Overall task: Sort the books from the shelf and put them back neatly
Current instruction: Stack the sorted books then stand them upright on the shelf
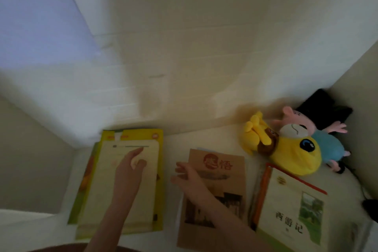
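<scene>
Three piles of books lie flat on a pale surface. On the left is a cream-covered book (106, 186) on top of a yellow book (159, 170). My left hand (131, 166) hovers over or rests on the cream cover, index finger stretched forward, the other fingers loosely bent. In the middle lies a brown book (227, 178) with red characters. My right hand (185, 176) reaches across its left edge with fingers spread, holding nothing. On the right is a white book with a green picture (290, 206) on top of an orange-edged one (263, 188).
Plush toys sit in the back right corner: a yellow one (286, 149), a pink one (296, 117), a blue one (329, 147) and a black item (323, 106). A white wall rises behind the books. Side walls close in left and right.
</scene>
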Available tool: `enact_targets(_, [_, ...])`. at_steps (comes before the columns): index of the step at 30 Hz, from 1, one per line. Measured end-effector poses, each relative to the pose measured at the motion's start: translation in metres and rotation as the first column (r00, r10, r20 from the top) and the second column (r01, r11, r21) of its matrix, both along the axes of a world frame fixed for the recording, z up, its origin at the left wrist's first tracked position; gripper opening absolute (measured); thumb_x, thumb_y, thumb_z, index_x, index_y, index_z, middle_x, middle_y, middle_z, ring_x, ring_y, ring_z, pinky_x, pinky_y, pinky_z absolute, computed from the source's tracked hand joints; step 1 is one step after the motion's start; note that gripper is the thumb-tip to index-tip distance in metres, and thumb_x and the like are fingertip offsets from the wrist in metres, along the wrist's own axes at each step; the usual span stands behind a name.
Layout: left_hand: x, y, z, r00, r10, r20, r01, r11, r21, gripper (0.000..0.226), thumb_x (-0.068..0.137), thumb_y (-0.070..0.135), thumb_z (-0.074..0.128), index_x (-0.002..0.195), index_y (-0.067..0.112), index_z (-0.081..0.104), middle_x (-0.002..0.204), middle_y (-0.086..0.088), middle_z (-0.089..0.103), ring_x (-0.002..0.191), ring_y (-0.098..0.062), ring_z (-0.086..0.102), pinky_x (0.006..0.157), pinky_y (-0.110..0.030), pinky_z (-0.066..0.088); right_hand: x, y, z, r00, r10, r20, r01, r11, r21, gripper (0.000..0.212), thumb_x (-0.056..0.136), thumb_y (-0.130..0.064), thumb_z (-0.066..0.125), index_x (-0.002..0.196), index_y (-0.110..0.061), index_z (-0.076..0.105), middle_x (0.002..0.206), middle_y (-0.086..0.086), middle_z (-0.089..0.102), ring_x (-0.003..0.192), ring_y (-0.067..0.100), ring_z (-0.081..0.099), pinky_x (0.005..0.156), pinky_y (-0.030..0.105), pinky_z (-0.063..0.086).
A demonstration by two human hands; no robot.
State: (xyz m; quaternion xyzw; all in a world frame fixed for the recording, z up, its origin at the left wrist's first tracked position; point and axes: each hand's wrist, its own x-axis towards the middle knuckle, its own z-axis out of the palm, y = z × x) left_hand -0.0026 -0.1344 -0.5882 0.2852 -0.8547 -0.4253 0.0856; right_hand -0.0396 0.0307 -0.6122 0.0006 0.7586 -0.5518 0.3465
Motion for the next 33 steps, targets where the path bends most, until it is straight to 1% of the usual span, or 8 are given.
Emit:
enact_targets(4, [0.025,-0.057,-0.006,0.984,0.143,0.11,-0.127,0.981,-0.144,0.048,0.09,0.008,0.061,0.136,0.002,0.047,0.135,-0.022,0.051,0.124,-0.039,0.046,0.104,-0.046,0.035,0.002,-0.042,0.004,0.984,0.07,0.163,-0.06,0.996,-0.07,0.056,0.091,-0.02,0.064,0.139,-0.01,0.037,0.135,0.003,0.049,0.112,0.014,0.052,0.07,0.009,0.045])
enact_targets(9, [0.044,-0.102,-0.03,0.927,0.139,0.349,-0.149,0.989,0.003,0.069,0.088,0.042,0.059,0.141,0.002,0.04,0.134,-0.025,0.05,0.121,-0.044,0.048,0.102,-0.054,0.038,0.012,-0.067,-0.004,0.971,0.059,0.233,-0.043,0.997,-0.071,0.039,0.086,-0.017,0.07,0.122,-0.013,0.055,0.121,-0.002,0.06,0.117,0.021,0.057,0.094,0.029,0.05])
enact_targets(13, [0.053,-0.1,-0.034,0.861,0.152,0.485,-0.136,0.988,-0.068,0.067,0.095,0.042,0.048,0.146,0.003,0.028,0.142,-0.027,0.035,0.131,-0.044,0.032,0.109,-0.054,0.025,0.012,-0.08,-0.008,0.945,-0.007,0.326,0.011,1.0,-0.01,0.05,0.08,-0.022,0.076,0.124,-0.011,0.057,0.125,0.005,0.062,0.111,0.022,0.061,0.087,0.031,0.054])
enact_targets(17, [0.042,-0.098,-0.037,0.87,0.168,0.465,-0.187,0.982,-0.005,0.078,0.09,0.057,0.048,0.148,0.007,0.028,0.136,-0.029,0.042,0.123,-0.046,0.04,0.104,-0.056,0.033,0.017,-0.093,-0.014,0.952,-0.064,0.299,0.042,0.996,0.079,0.083,0.064,-0.036,0.085,0.131,-0.008,0.044,0.126,0.004,0.058,0.112,0.021,0.059,0.091,0.033,0.053])
enact_targets(20, [0.036,-0.112,-0.042,0.872,0.156,0.464,-0.237,0.964,0.121,0.102,0.064,0.08,0.056,0.139,0.013,0.04,0.125,-0.02,0.055,0.111,-0.042,0.053,0.097,-0.056,0.044,0.021,-0.095,-0.014,0.945,-0.119,0.305,0.099,0.992,0.082,0.068,0.08,-0.026,0.075,0.129,-0.011,0.03,0.129,0.005,0.05,0.114,0.021,0.054,0.086,0.03,0.05])
enact_targets(22, [0.036,-0.114,-0.037,0.885,0.164,0.435,-0.273,0.941,0.201,0.107,0.053,0.077,0.07,0.134,0.011,0.044,0.117,-0.012,0.059,0.101,-0.035,0.06,0.088,-0.052,0.051,0.022,-0.094,-0.017,0.947,-0.137,0.29,0.119,0.99,0.081,0.066,0.083,-0.024,0.073,0.131,-0.011,0.03,0.13,0.005,0.051,0.109,0.02,0.055,0.086,0.03,0.051])
enact_targets(27, [0.036,-0.107,-0.033,0.919,0.209,0.335,-0.317,0.896,0.31,0.078,0.069,0.04,0.082,0.125,0.01,0.037,0.106,-0.004,0.056,0.083,-0.024,0.061,0.064,-0.035,0.052,0.029,-0.089,-0.028,0.941,-0.178,0.287,0.175,0.984,0.036,0.069,0.081,-0.021,0.075,0.132,-0.012,0.031,0.118,0.0,0.053,0.104,0.018,0.057,0.086,0.033,0.055])
enact_targets(33, [0.039,-0.114,-0.034,0.958,0.157,0.242,-0.247,0.878,0.411,0.083,0.061,0.063,0.078,0.121,0.014,0.048,0.104,-0.004,0.067,0.081,-0.024,0.069,0.065,-0.04,0.058,0.03,-0.085,-0.029,0.932,-0.188,0.31,0.187,0.982,0.034,0.067,0.077,-0.023,0.078,0.127,-0.016,0.034,0.115,-0.002,0.053,0.102,0.017,0.057,0.087,0.034,0.053])
